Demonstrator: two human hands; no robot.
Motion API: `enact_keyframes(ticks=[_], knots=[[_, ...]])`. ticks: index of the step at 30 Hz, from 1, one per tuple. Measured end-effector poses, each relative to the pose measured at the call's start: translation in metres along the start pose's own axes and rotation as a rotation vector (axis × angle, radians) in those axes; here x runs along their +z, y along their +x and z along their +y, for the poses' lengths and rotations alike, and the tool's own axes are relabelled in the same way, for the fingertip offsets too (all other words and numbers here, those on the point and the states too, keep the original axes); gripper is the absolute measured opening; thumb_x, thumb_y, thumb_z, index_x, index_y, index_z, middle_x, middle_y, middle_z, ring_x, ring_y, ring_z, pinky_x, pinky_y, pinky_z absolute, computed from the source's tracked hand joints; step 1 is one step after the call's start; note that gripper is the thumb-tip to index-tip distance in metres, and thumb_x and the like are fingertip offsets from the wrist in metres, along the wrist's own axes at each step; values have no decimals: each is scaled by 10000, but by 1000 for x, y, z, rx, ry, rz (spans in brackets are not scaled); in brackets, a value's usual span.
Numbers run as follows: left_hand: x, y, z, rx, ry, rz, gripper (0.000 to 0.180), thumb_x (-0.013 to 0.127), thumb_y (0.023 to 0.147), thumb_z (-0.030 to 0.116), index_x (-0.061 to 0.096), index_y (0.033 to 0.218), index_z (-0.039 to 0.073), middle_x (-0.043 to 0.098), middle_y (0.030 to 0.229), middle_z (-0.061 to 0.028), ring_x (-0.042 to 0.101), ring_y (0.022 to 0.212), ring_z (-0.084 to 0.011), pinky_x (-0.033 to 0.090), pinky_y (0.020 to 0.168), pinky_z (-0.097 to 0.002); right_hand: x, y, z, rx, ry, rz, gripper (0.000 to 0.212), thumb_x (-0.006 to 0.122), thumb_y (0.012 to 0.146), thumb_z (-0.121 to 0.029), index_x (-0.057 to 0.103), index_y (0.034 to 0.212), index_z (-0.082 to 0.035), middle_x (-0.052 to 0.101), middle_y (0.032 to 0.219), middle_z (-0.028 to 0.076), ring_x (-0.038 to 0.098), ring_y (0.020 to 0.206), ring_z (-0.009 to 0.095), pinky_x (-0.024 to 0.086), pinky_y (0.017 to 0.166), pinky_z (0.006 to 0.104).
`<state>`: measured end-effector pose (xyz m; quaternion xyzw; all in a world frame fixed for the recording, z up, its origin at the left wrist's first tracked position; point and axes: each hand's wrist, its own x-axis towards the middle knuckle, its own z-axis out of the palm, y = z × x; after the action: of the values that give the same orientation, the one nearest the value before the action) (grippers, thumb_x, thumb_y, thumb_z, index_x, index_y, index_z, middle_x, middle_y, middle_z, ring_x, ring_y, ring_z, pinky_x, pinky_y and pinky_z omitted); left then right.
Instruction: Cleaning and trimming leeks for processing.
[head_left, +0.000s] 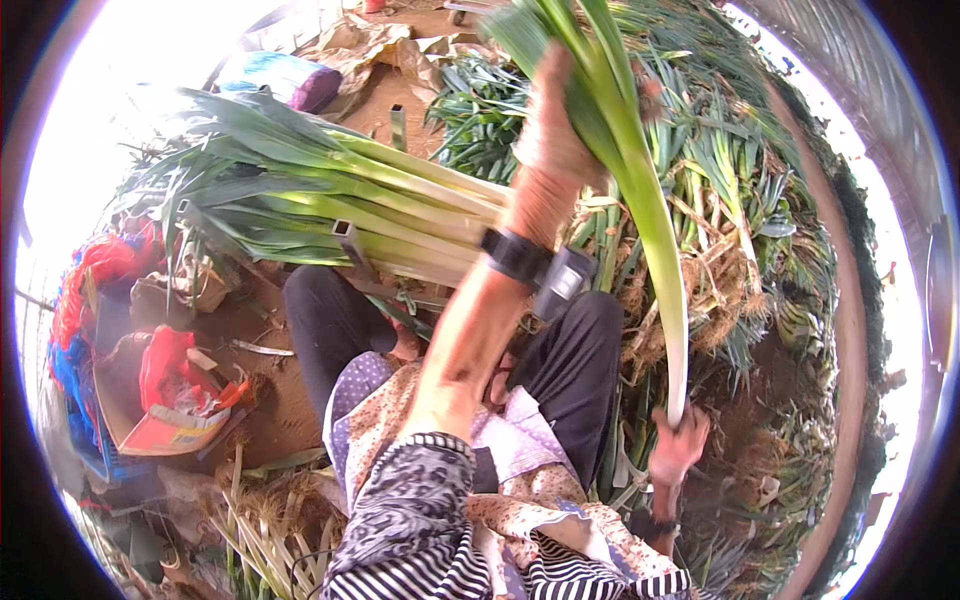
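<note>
Green and white, a long leek stalk with flat leaves (640,190) is held at both ends. The left hand (550,120) has its grip closed around the green leafy upper part, raised high. The right hand (678,445) has its grip clamped on the white root end, low beside the dark trouser knee (575,370). Just behind the left forearm lies a trimmed bundle of pale green leeks (330,200). A heap of untrimmed leeks with earthy roots (740,220) fills the ground at the right.
</note>
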<state>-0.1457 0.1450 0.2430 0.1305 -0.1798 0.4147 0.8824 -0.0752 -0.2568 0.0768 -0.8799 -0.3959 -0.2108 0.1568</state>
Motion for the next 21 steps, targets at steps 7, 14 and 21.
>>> enact_keyframes(ticks=[7,14,21], knots=[[67,-16,250,454,534,-198,385,549,864,385,529,1039,42,608,948,-90,615,823,-231,530,683,-346,69,155,-149,-347,261,-54,481,708,710,-470,639,1023,-111,604,900,65,567,860,247,447,793,366],[-18,-91,369,777,1476,445,338,581,868,259,520,1140,68,591,1062,-75,591,919,-185,493,800,-321,198,178,-182,-640,106,-167,518,656,714,-546,631,1073,-173,602,923,68,553,967,246,463,808,387],[-170,-183,379,732,644,1365,497,790,687,242,567,1092,63,590,1051,-44,568,907,-201,453,756,-371,211,191,-234,-837,-58,-678,360,627,739,-397,635,1001,-149,645,935,95,608,927,259,451,810,395]])
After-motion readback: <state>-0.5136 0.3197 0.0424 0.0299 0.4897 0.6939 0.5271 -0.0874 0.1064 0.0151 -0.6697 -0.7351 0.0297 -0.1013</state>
